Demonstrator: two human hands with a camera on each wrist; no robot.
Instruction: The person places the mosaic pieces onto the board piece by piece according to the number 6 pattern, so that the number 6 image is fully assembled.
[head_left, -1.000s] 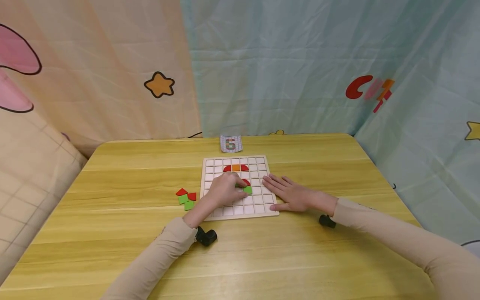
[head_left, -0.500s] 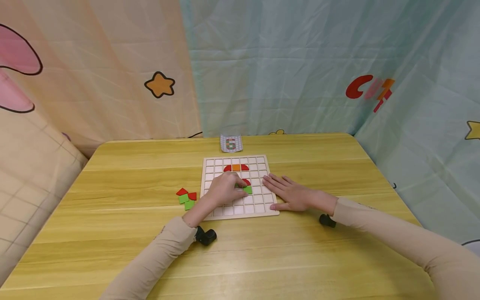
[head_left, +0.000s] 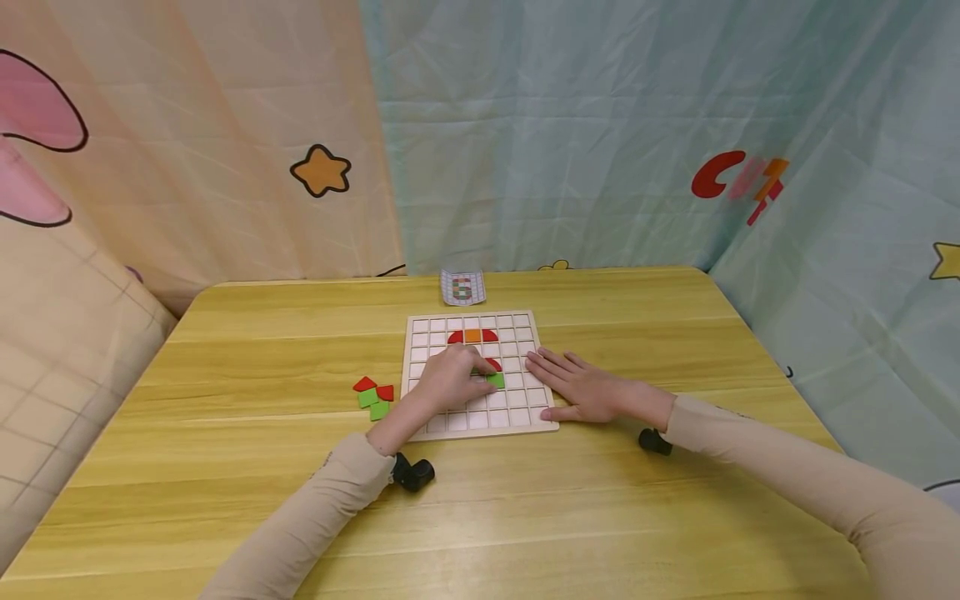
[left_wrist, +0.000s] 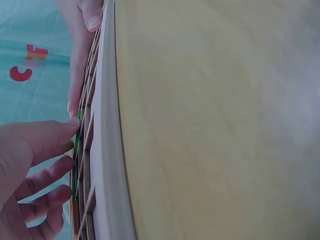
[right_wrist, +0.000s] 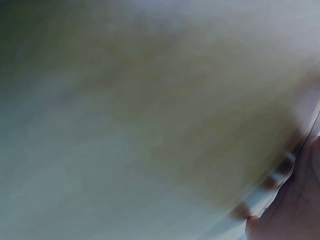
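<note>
Your left hand (head_left: 448, 379) is bent over the middle of the gridded board (head_left: 519, 417), thumb and index finger curled to the near and far sides of the green tile (head_left: 496, 380). That looks like a light pinch, though how firmly you grip it can't be told. The tile is in the right part of the pattern, just near of a red quarter-round piece (head_left: 492, 364); whether it is fully down in its cell is hard to judge. Another bit of green shows farther left, mostly hidden by your fingers.

Your right hand (head_left: 581, 387) lies flat with straight fingers on the board's right edge, gripping nothing. That is a good brace: press gently downward rather than leftward, so the board doesn't slide on the table (head_left: 525, 517).

To seat the tile well, square its edges to the cell walls first, then push down at its centre. The left wrist view shows thin raised dividers, so a tilted corner could catch on one. Lift your fingertips straight up when letting go, since dragging them sideways might nudge the red piece. Mind your left forearm too: the loose tiles (head_left: 373, 398) lie close by, left of the board.
</note>
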